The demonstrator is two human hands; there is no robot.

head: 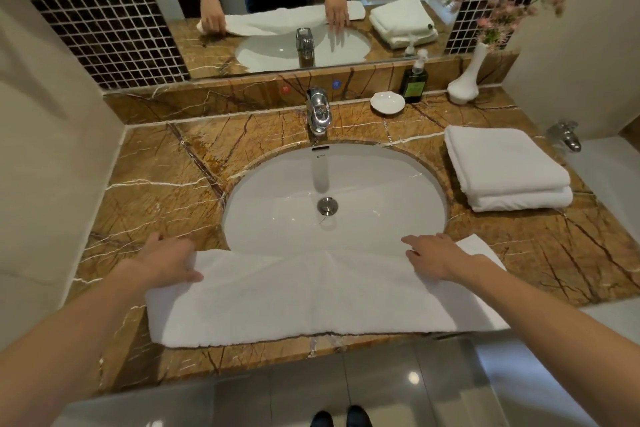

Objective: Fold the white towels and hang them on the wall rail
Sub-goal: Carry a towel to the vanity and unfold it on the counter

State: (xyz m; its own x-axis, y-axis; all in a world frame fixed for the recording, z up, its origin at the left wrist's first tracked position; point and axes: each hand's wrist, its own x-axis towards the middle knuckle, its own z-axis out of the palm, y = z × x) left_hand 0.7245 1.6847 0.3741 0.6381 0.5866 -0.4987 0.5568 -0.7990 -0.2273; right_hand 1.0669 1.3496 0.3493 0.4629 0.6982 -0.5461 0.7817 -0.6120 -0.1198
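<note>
Towel (pixel 311 298) lay folded along counter (pixel 156 191) front, overlapping sink (pixel 381 184) rim. Left hand (pixel 166 262) pinched its upper left corner; right hand (pixel 436 256) pressed flat on it, fingers spread.

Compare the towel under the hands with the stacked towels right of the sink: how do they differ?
The front towel lies as one long, thin strip along the counter's front edge, its far edge overlapping the sink. The stack is two compact, thick folded towels piled right of the basin. The left hand and right hand are on the front towel; nothing touches the stack. Both are white.
</note>
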